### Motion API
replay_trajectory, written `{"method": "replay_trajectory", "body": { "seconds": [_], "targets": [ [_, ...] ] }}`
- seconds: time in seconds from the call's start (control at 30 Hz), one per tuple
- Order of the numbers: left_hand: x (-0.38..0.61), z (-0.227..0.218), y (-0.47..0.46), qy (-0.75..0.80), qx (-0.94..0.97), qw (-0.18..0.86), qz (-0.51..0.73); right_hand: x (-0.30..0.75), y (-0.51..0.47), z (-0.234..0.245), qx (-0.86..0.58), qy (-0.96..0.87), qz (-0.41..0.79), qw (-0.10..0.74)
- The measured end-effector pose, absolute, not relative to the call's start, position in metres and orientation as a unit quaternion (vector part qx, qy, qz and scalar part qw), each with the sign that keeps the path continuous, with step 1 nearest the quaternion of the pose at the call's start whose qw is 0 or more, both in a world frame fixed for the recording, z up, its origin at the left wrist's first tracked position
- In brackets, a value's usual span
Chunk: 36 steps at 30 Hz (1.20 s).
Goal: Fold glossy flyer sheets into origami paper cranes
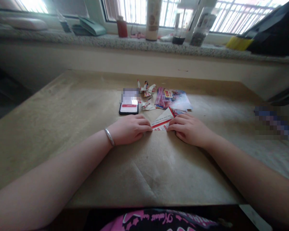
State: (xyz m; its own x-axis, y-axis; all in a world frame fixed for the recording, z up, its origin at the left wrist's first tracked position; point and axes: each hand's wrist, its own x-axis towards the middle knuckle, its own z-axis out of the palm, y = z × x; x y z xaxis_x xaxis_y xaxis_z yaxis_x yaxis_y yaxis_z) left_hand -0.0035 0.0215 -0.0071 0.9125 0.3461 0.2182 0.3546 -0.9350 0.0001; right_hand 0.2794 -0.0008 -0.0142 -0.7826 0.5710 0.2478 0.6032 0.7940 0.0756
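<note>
A folded piece of red-and-white printed paper (162, 122) lies on the beige table (74, 106) between my hands. My left hand (129, 129), with a silver bangle on the wrist, presses its fingertips on the paper's left edge. My right hand (189, 129) presses its fingertips on the right edge. The fingers of both hands are bent and held together on the paper. Just beyond it lie a phone (128, 106) with a lit screen, two small folded paper figures (147, 89), and a stack of colourful leaflets (172, 99).
A stone windowsill (135, 43) runs along the back with a red jar (122, 28), a tall bottle (153, 19), a teal pouch (92, 27) and dark items at the right. A blurred object (275, 122) lies at the table's right.
</note>
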Motion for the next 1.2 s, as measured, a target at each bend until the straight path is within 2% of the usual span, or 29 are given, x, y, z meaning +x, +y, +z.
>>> {"method": "replay_trajectory", "body": {
  "seconds": [0.5, 1.2],
  "targets": [
    [0.0, -0.008, 0.024, -0.178, -0.978, 0.004, -0.111, 0.294, -0.002, -0.015, -0.309, -0.938, -0.049, 0.147],
    [-0.002, -0.002, 0.026, -0.185, -0.978, -0.013, -0.091, 0.309, 0.0, -0.013, -0.321, -0.935, -0.039, 0.148]
  ]
}}
